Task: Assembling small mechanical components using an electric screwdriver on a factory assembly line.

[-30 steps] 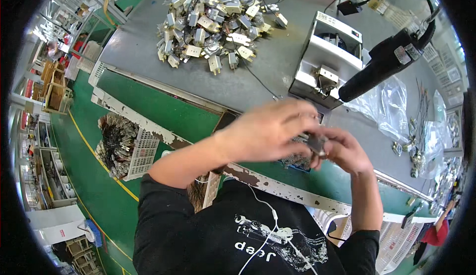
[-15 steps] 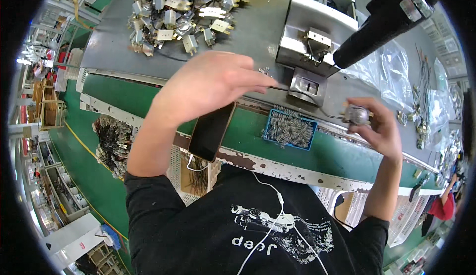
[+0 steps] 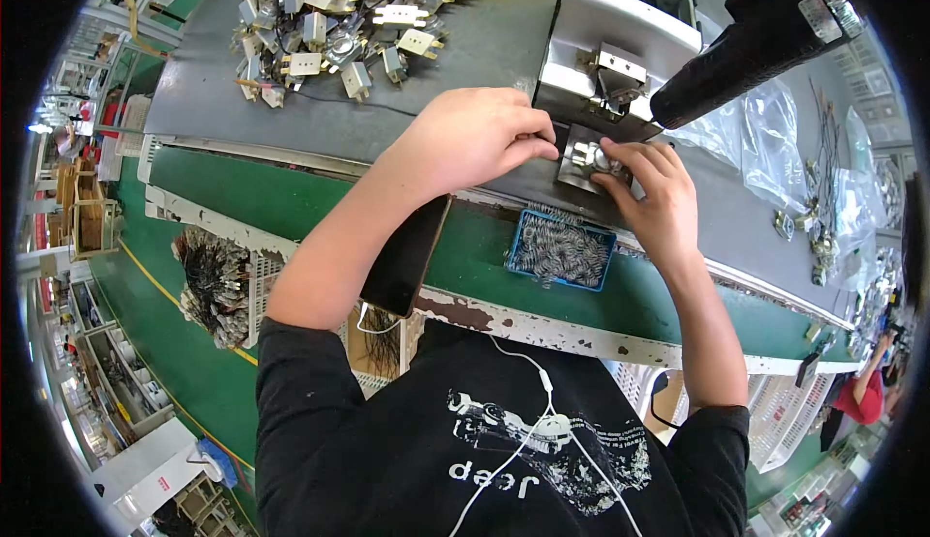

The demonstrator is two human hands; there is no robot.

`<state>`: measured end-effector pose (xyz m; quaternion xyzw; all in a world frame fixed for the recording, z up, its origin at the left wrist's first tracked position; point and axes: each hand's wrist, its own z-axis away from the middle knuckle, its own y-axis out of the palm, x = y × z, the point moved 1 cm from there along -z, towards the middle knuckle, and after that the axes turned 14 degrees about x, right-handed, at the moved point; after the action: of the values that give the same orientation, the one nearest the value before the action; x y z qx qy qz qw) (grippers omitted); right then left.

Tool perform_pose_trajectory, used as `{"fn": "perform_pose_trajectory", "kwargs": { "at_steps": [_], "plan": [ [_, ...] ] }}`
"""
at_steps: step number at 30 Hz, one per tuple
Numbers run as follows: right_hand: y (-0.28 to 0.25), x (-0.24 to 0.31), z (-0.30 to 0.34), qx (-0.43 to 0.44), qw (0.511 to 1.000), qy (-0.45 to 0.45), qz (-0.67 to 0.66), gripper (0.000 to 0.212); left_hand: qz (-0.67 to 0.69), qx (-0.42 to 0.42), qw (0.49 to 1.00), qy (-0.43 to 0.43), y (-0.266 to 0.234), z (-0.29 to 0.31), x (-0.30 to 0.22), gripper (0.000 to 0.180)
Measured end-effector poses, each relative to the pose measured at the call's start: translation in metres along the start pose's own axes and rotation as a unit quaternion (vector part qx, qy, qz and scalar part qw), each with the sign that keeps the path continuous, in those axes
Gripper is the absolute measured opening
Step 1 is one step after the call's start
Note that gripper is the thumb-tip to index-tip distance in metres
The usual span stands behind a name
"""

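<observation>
My right hand (image 3: 659, 193) grips a small round metal thermostat-like part (image 3: 604, 159) between thumb and fingers. It holds the part against a square metal fixture plate (image 3: 572, 173) below the front of a silver bench machine (image 3: 620, 19). Just left of the plate, my left hand (image 3: 475, 140) is pinched closed. A dark wire (image 3: 363, 105) trails out from behind that hand across the bench; the stretch at the fingertips is hidden. The machine's black lever handle (image 3: 751, 48) slants above my right hand.
A heap of metal parts with wires (image 3: 339, 24) lies at the far left. Near the bench edge sit a blue tray of springs (image 3: 508, 264) and a dark phone (image 3: 402, 261). Clear plastic bags (image 3: 770, 145) and more wired parts (image 3: 823, 237) lie to the right.
My right hand has moved left and away from me, bringing the metal part to the fixture plate. My left hand has shifted slightly right, closer to the plate.
</observation>
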<state>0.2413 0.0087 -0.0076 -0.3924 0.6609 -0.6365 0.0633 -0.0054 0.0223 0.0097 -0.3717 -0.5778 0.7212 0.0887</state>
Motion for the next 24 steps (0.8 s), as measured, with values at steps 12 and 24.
{"fn": "perform_pose_trajectory", "kwargs": {
  "at_steps": [12,24],
  "plan": [
    [-0.005,0.006,0.009,0.008,0.998,0.006,0.068,0.035,0.094,-0.007,0.994,0.055,0.024,-0.008,-0.002,0.028],
    [-0.104,0.001,-0.072,-0.174,0.936,-0.067,-0.300,0.043,0.091,-0.090,0.988,0.088,0.056,-0.030,-0.012,0.029]
  ]
}}
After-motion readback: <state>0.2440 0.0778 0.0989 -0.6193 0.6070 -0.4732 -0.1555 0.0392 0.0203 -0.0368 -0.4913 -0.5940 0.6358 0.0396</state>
